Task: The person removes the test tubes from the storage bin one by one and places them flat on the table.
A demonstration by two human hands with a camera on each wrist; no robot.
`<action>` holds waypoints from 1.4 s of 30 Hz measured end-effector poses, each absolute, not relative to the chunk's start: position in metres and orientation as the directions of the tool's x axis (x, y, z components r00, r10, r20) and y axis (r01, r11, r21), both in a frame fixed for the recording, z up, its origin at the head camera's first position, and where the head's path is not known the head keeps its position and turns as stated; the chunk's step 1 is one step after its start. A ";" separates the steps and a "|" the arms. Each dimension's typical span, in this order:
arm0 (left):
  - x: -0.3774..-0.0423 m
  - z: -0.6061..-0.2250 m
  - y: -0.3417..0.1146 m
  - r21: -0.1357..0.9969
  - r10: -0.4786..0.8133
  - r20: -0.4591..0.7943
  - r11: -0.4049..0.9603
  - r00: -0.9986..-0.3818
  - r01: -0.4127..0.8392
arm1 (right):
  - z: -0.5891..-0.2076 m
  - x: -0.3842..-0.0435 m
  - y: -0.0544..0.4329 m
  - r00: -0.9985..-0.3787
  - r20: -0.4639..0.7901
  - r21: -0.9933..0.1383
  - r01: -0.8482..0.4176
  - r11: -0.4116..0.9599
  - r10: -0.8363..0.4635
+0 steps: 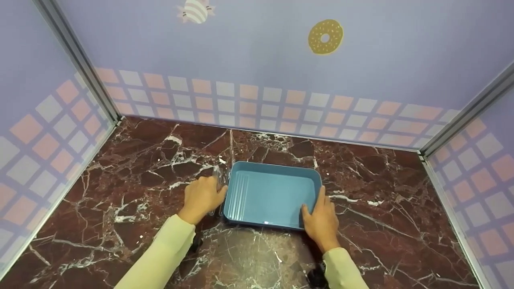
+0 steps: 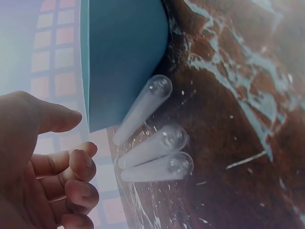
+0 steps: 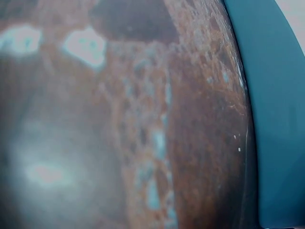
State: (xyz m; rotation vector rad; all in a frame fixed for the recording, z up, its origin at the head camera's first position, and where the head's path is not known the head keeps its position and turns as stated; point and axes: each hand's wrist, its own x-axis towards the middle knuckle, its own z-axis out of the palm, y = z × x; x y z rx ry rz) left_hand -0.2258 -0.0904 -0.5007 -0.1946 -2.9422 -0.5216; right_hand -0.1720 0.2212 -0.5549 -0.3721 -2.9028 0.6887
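Note:
A blue rectangular tray [image 1: 273, 196] with ribs along its left end lies on the marble surface in the head view. My right hand [image 1: 323, 218] grips its near right side, thumb over the rim inside and fingers along the outer wall. Just off the tray's left side is my left hand [image 1: 202, 196], palm out of sight. Its fingers are loosely bent with a gap to the thumb in the left wrist view, nothing between them. Three clear, round-ended tubes [image 2: 155, 148] lie beside the tray there, apart from the fingers. The right wrist view shows the tray's wall [image 3: 271, 114], no hand.
Dark red marble [image 1: 132, 192] with white veins spreads around the tray. Purple panels with pink and white squares [image 1: 249, 106] rise at the back and both sides, joined by grey metal corner posts [image 1: 90, 76].

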 end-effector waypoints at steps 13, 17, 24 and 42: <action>-0.220 -0.497 -0.082 0.340 0.108 0.163 0.927 -0.981 0.158 | -0.558 -0.173 0.221 -0.958 0.084 -0.485 0.201 0.851 0.273; -0.219 -0.496 -0.079 0.337 0.120 0.179 0.925 -0.976 0.175 | -0.558 -0.172 0.221 -0.957 0.084 -0.491 0.203 0.847 0.277; -0.217 -0.495 -0.076 0.338 0.150 0.192 0.918 -0.970 0.209 | -0.557 -0.172 0.220 -0.956 0.090 -0.489 0.203 0.848 0.280; -0.223 -0.498 -0.061 0.300 0.233 0.109 0.919 -0.966 0.256 | -0.558 -0.174 0.222 -0.958 0.092 -0.488 0.195 0.851 0.273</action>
